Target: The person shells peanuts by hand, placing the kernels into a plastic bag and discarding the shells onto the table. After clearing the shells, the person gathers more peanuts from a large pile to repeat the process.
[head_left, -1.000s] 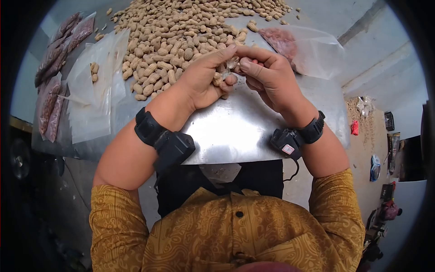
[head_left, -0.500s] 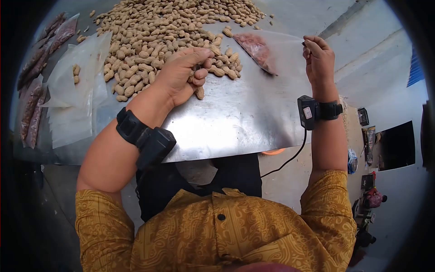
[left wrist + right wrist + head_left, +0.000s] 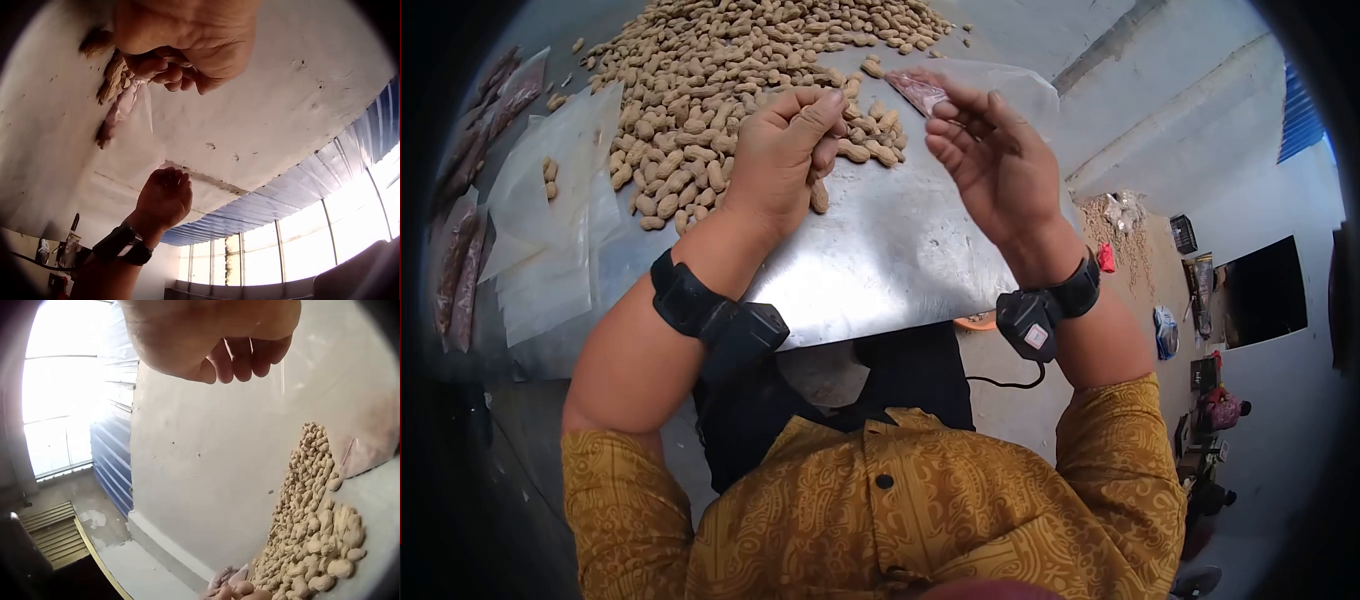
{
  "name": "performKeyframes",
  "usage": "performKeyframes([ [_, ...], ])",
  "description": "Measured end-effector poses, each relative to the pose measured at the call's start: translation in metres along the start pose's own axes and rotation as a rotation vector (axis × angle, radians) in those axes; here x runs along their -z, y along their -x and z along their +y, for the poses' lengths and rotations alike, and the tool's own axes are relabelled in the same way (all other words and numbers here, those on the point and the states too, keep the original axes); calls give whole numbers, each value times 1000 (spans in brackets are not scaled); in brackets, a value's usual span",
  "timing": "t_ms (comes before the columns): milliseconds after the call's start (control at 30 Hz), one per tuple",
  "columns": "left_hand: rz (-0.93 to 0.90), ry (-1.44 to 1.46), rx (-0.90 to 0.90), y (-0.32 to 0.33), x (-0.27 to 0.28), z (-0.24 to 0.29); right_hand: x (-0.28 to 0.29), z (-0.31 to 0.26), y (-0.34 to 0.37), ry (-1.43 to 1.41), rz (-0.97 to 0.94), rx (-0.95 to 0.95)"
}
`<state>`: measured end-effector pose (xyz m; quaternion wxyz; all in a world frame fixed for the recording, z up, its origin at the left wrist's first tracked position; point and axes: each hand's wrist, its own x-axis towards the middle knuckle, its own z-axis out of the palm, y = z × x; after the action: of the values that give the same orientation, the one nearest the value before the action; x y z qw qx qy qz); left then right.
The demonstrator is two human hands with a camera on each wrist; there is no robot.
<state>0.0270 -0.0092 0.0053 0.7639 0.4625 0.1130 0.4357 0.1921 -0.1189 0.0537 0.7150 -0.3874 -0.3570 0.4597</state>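
My left hand [image 3: 775, 165] is raised over the near edge of the peanut pile [image 3: 680, 110], its fingers curled in and the thumb against the forefinger. I cannot tell whether something is inside the curl. One peanut [image 3: 819, 196] shows just below that hand. To the right, my right hand [image 3: 1005, 175] is held up with loosely bent, parted fingers and nothing visible between them. Its fingertips overlap a clear plastic bag [image 3: 917, 90] with reddish contents in the head view. The left wrist view shows this right hand [image 3: 164, 199] apart from the left.
Flat plastic bags [image 3: 550, 250] lie at the left with two peanuts [image 3: 550, 178] on them. Filled bags [image 3: 460, 265] of reddish contents lie beyond at the far left. The metal table's front edge [image 3: 850, 335] runs near my lap. Other people [image 3: 1223, 408] are at the far right.
My right hand left the left one, swung out to the right pinching something small and dark, then came back with loosened fingers. The left hand stays by the pile, curled. The head view has shifted.
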Motion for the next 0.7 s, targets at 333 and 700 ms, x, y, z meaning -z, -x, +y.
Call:
performKeyframes([
  [333, -428, -1181, -967, 9, -15, 9, -62, 81, 31, -796, 16, -210],
  [700, -154, -1077, -868, 0, 0, 2, 64, -53, 38, -607, 226, 330],
])
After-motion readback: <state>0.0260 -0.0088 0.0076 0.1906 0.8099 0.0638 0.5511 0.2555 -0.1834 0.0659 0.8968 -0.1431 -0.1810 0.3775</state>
